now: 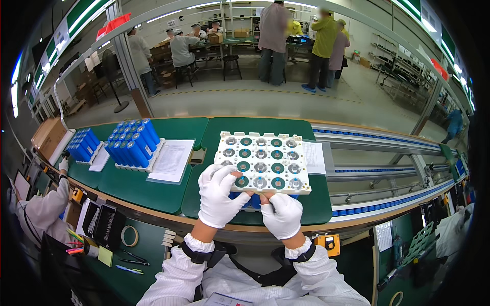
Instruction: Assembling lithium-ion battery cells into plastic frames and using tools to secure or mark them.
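On the green mat before me stands a battery pack (pixel 261 153), its white plastic cell holder on top in rows of round cell ends, with blue cells partly showing below the front edge. My left hand (pixel 219 196), in a white glove with bare fingertips, grips the pack's front left corner; its fingers curl over the top and the thumb is at the front edge. My right hand (pixel 283 214), gloved likewise, is closed at the middle of that edge, thumb and finger pinched together. Whatever lies in the pinch is too small to make out.
Two more blocks of blue cells (pixel 133 144) (pixel 84 145) stand to the left, beside a printed sheet (pixel 172 160). A roller conveyor (pixel 377 168) runs off to the right. A co-worker's sleeve (pixel 51 204) is at far left. Tape (pixel 129 235) and pens (pixel 130 269) lie lower left.
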Action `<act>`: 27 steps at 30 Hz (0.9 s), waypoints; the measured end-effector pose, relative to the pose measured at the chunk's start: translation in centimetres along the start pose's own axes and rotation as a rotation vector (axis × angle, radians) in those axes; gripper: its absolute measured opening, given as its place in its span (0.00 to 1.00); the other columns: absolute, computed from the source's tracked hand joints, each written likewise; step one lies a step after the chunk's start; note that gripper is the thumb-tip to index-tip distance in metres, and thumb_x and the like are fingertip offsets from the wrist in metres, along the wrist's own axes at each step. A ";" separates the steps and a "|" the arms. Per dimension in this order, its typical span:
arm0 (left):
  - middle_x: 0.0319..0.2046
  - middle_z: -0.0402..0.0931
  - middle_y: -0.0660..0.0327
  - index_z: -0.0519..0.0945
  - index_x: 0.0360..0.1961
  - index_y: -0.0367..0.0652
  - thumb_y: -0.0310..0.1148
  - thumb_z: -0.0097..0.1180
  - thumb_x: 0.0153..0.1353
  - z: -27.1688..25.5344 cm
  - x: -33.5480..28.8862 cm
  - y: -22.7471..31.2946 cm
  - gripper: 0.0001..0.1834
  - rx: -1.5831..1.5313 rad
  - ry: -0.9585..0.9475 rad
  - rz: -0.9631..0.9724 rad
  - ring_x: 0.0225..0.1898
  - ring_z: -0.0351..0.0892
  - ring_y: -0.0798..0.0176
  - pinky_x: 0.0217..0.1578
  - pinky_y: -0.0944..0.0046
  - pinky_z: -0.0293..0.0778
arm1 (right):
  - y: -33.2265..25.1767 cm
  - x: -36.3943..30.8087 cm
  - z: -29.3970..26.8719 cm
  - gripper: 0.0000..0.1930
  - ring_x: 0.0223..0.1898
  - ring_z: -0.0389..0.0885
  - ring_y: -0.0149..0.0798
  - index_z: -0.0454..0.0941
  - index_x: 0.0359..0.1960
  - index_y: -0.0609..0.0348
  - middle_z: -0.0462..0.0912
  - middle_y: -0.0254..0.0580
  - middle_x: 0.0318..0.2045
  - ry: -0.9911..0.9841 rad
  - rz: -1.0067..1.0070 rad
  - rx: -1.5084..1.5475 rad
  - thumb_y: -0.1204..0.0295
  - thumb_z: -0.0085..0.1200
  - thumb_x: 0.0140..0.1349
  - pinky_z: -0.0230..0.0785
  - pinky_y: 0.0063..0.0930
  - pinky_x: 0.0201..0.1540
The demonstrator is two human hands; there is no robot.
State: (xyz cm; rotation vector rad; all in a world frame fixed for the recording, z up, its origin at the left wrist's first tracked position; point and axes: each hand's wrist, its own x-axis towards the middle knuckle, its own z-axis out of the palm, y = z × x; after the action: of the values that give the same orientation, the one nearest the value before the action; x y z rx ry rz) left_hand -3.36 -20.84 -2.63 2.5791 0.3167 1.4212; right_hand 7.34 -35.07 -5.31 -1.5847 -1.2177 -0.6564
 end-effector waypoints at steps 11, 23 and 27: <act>0.48 0.73 0.60 0.79 0.42 0.47 0.51 0.71 0.39 0.2 0.8 2.4 0.30 0.113 -0.043 -0.131 0.55 0.64 0.52 0.56 0.49 0.54 | 0.3 0.4 -1.2 0.14 0.12 0.72 0.39 0.73 0.17 0.56 0.71 0.37 0.13 0.109 0.024 -0.085 0.74 0.71 0.45 0.62 0.30 0.17; 0.54 0.68 0.58 0.78 0.46 0.51 0.54 0.72 0.34 -0.5 -0.1 1.5 0.36 0.189 0.004 -0.238 0.60 0.58 0.49 0.60 0.40 0.45 | 3.7 -8.1 0.7 0.15 0.18 0.72 0.45 0.71 0.15 0.58 0.70 0.44 0.14 -0.327 0.310 -0.063 0.70 0.64 0.52 0.64 0.35 0.23; 0.52 0.69 0.60 0.77 0.46 0.50 0.48 0.69 0.41 -4.5 -3.3 -2.9 0.30 0.407 0.116 -0.384 0.58 0.59 0.48 0.60 0.44 0.50 | 4.4 -7.8 -0.2 0.15 0.17 0.66 0.43 0.68 0.17 0.59 0.67 0.42 0.15 -0.271 0.250 -0.057 0.74 0.63 0.55 0.59 0.35 0.22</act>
State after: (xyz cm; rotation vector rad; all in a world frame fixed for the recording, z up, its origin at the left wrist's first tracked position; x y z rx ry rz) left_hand -9.14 -18.70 -3.68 2.5271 1.1573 1.4793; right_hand 8.75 -38.32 -13.53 -1.8814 -1.1745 -0.3250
